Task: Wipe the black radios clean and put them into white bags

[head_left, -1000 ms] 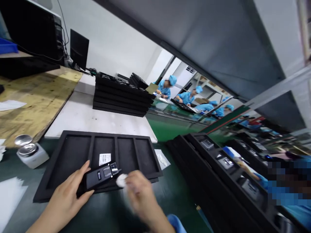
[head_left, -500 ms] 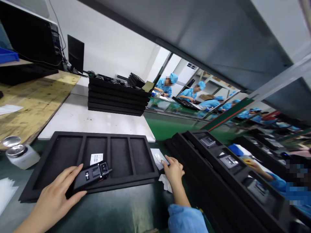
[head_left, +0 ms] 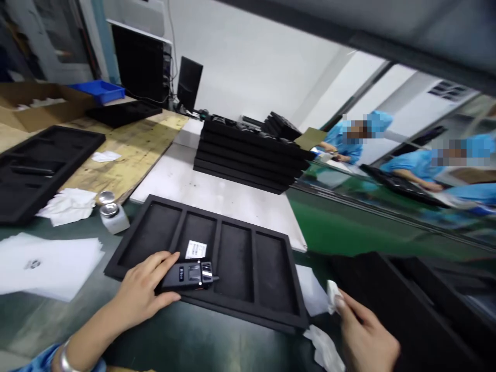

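Note:
My left hand [head_left: 145,294] grips a small black device [head_left: 188,274] with white lettering and holds it over the near edge of a black foam tray [head_left: 236,258] with several long slots. A white label [head_left: 196,249] lies in the tray's second slot. My right hand [head_left: 362,336] is low at the right, its fingertips pinching a small white wipe [head_left: 332,296]. More white wipes [head_left: 323,351] lie on the dark green mat below it.
A white pump bottle with a metal cap [head_left: 111,216] stands left of the tray, beside white sheets [head_left: 46,263]. A stack of black trays [head_left: 248,155] sits behind. Another black tray [head_left: 34,165] lies far left. People in blue work beyond a green conveyor [head_left: 368,227].
My view swung left and down. My right hand pulled back from the sheet right of the tray, now holding a white wipe. My left hand kept hold of the black device.

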A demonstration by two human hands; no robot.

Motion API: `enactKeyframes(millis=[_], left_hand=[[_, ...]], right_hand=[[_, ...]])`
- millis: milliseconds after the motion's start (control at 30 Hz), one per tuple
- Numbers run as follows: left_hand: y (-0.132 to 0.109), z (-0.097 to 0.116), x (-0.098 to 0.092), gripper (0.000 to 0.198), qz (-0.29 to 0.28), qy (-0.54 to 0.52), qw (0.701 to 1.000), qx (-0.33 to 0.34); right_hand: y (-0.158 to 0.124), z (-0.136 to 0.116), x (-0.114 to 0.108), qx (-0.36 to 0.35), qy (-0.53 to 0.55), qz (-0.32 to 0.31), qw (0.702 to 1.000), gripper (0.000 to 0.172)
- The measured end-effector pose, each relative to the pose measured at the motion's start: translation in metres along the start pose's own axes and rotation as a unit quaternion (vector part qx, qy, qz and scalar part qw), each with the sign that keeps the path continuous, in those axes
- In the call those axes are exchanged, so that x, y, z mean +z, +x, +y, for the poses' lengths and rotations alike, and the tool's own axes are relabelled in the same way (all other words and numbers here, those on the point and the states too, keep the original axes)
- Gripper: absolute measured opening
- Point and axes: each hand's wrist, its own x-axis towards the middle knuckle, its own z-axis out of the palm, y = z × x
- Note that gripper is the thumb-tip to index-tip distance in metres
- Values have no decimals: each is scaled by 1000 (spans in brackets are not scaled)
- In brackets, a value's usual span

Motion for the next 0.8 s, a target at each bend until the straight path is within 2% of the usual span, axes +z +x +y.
enactKeyframes(millis=[67,133,167,233,333,467,800], left_hand=[[1,3,0,67,-4,4,1000,-6],[2,4,0,69,0,7,1000,-3],[2,5,0,69,3,8,1000,2],[2,6,0,68,6,8,1000,10],[3,7,0,67,8,8,1000,8],[4,9,1,68,-3,8,1000,-1],[3,8,4,65,6,14,1000,12]], right_hand=[[-18,-35,4,-60,90,-12,994,35],[-40,-82,20,-206,149,-108,961,27],[-52,-106,31,-279,157,-156,935,23],[-72,-150,57,-375,160,-214,888,26],[-93,-188,89,-457,102,-234,852,36],[-101,-194,101,-500,58,-242,829,39],[-100,-163,77,-570,83,-246,780,45]])
